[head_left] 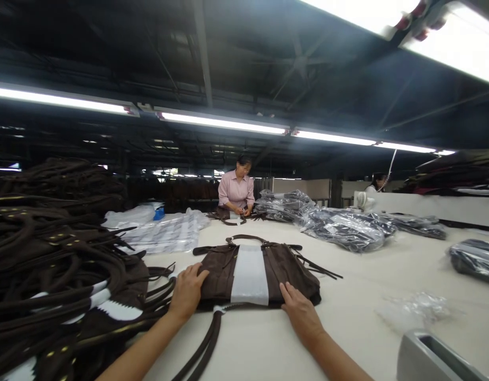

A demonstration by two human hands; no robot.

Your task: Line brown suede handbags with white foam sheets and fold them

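A dark brown handbag (pixel 216 275) lies on the cream table, with a white wrap (pixel 250 275) around its middle. Its short handle (pixel 248 237) points away from me, and a second pair of long straps (pixel 206 344) trails towards me. At the bag's left edge, my left hand (pixel 185 292) grips the side, its thumb on top and its fingers partly hidden. My right hand (pixel 303 316) rests on the lower right part of the bag, fingers stretched out and lying flat.
Brown bags (pixel 70 254) are piled high at the left. Clear plastic bags (pixel 173 230) lie behind them. Plastic-wrapped dark bundles (pixel 347 227) line the back right. Crumpled plastic (pixel 418 309) and a grey dispenser-like object (pixel 430 357) sit at right. A person (pixel 236 190) works across the table.
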